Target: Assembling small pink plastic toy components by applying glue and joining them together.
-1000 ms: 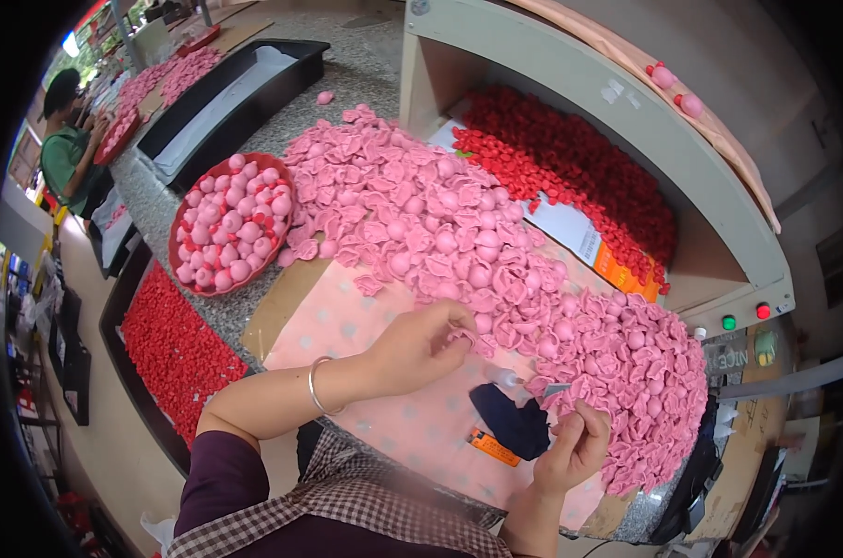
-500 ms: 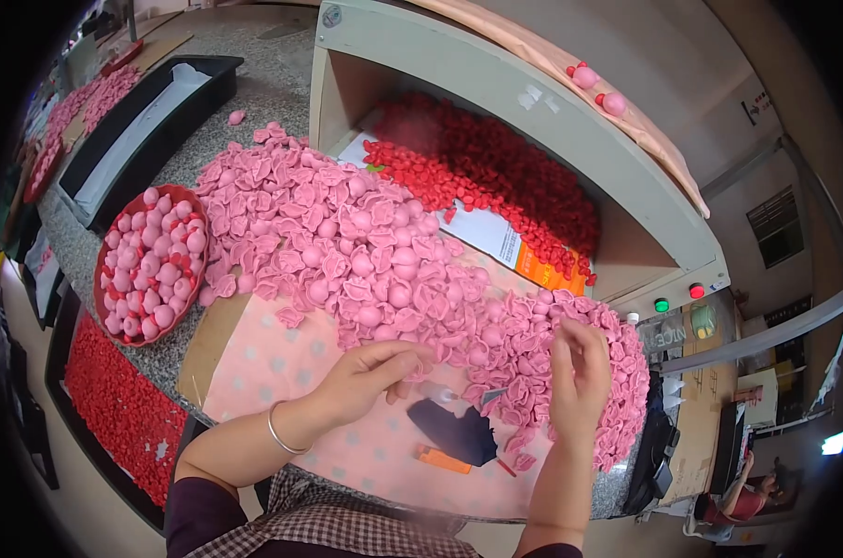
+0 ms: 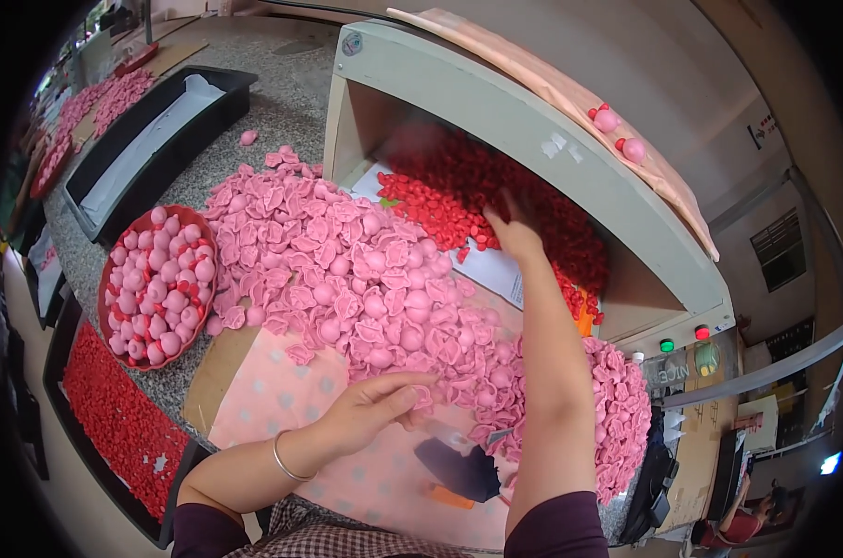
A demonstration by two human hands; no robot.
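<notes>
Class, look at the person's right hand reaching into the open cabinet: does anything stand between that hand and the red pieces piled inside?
Nothing visible does. The right hand is already at the red pieces inside the cabinet, its arm passing above the pink pile.

Pink shells (image 3: 366, 279) heaped at centre, over a pale pink cloth with grey dots (image 3: 282, 391) at six o'clock. Red pieces (image 3: 477, 200) at one o'clock inside a grey-green box (image 3: 533, 121); pink-and-red balls in a red bowl (image 3: 105, 298) at nine.
</notes>
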